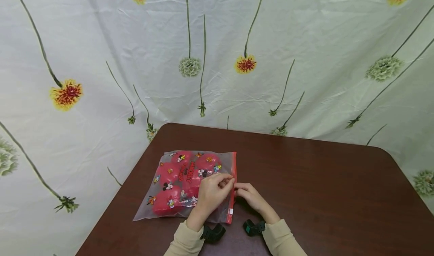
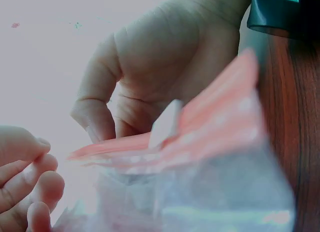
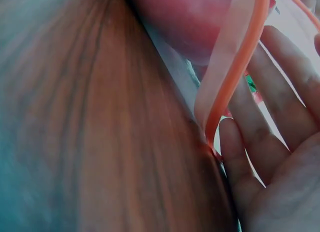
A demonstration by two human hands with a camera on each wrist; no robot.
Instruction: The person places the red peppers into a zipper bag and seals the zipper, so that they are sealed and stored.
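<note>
A translucent zip bag (image 1: 190, 177) with cartoon mouse prints lies flat, its red zip edge (image 1: 229, 214) toward the right. Several round red things (image 1: 167, 203) fill it; their kind is unclear through the plastic. My left hand (image 1: 211, 194) reaches across the bag, with thumb and forefinger pinching at the zip edge. From the other side, my right hand (image 1: 254, 199) grips the same edge just below, its curled finger on the red strip (image 2: 125, 144) in the left wrist view. A white slider (image 1: 231, 211) sits near the strip's close end. In the right wrist view the strip bends upward.
The bag lies on a dark brown wooden table (image 1: 305, 184). Behind the table hangs a pale cloth (image 1: 223, 30) printed with flowers. Black devices are strapped at the left wrist (image 1: 213, 233) and right wrist (image 1: 252, 227).
</note>
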